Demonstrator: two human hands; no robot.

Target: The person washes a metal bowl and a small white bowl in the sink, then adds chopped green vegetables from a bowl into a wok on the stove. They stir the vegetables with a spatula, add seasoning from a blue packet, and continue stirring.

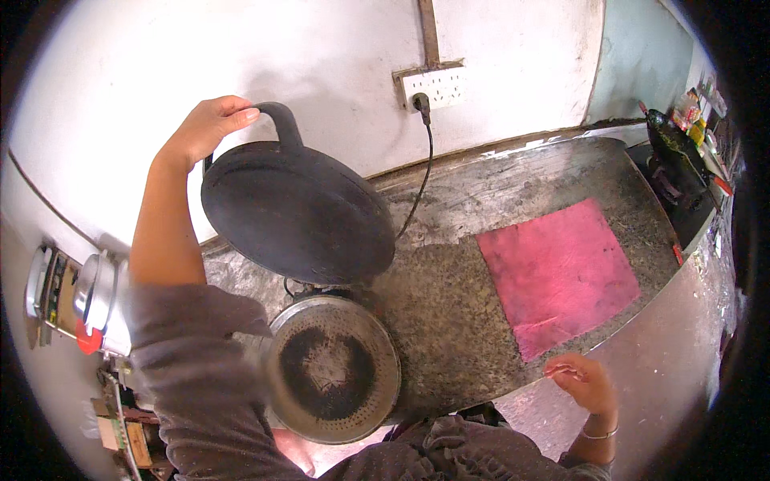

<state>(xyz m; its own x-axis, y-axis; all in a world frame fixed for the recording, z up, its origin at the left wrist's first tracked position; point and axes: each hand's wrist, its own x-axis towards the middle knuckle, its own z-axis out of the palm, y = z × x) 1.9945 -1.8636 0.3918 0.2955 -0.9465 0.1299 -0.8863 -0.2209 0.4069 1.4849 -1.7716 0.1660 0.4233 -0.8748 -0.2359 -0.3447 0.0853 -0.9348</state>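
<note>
My left hand grips the curved handle of a dark, round pan or lid, which is tilted up near the white wall. Just below it, a round metal pan with rows of perforations and a blackened centre sits at the counter's near edge, partly beside my left sleeve. My right hand is beyond the counter's front edge, fingers curled loosely, with nothing seen in it. Close to that hand, a pink cloth lies spread on the stained stone counter.
A white power strip on the wall holds a black plug, whose cord runs down behind the dark pan or lid. At the far right stands a dark wok near coloured packets. Metal pots are at the left.
</note>
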